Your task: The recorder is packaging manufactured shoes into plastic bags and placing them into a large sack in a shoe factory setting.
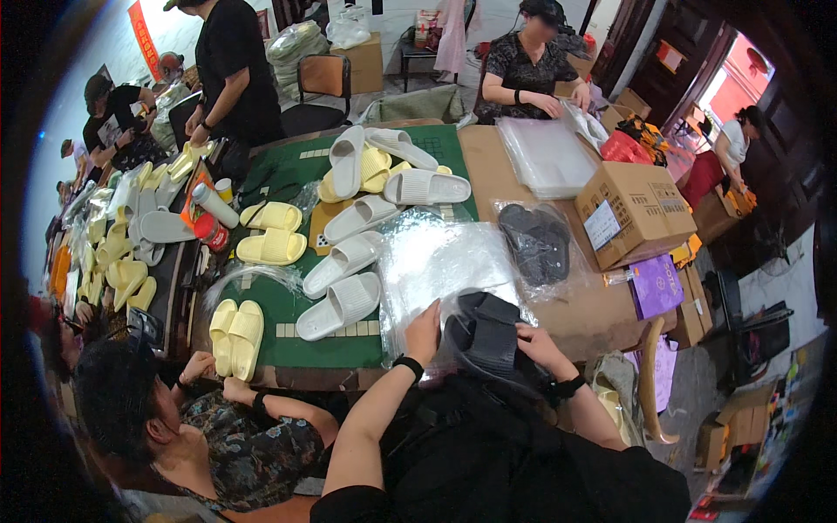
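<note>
Just in front of my body, a pair of black slide slippers (485,324) sits partly inside a clear plastic bag (447,305). My left hand (424,333) pinches the bag's edge on the left side. On the right, my right hand (539,346) grips the slippers, its thumb side against the dark sole. Beyond them lies a stack of clear plastic bags (449,257). Another black pair, wrapped in clear plastic (534,244), rests to the right of that stack.
Several loose grey slippers (340,305) and yellow pairs (272,247) cover the green tabletop (301,179). At right stand a cardboard box (641,213) and a purple package (655,286). A co-worker (187,410) sits close on my left, another (532,74) across the table.
</note>
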### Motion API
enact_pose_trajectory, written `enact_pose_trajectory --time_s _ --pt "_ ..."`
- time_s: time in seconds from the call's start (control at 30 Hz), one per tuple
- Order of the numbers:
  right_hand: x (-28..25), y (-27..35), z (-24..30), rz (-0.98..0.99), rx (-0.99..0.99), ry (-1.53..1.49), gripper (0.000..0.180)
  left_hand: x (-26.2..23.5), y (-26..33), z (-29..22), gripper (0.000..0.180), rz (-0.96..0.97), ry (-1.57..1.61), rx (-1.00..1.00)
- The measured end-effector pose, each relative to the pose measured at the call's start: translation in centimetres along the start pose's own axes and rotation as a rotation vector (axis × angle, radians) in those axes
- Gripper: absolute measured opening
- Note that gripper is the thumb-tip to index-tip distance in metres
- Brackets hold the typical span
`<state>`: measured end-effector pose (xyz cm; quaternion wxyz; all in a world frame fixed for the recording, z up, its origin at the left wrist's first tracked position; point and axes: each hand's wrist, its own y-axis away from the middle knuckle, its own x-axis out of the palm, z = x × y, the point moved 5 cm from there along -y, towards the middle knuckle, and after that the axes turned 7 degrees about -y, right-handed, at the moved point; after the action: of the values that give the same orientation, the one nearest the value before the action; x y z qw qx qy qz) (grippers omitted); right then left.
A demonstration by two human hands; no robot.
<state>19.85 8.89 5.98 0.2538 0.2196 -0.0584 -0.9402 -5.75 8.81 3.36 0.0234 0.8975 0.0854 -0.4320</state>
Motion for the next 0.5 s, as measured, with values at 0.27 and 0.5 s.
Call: enact_pose_trajectory --time_s 0.27,0.5 --pt "1.9 0.9 3.2 -0.269 -0.23 0.554 0.02 0.8 2.1 -5.2 0.042 -0.104 -0.247 0.456" --pt "3.3 0.2 3.0 -0.381 -0.298 0.559 0.02 0.5 3.1 -6.1 0.048 -0.014 -0.337 0.588"
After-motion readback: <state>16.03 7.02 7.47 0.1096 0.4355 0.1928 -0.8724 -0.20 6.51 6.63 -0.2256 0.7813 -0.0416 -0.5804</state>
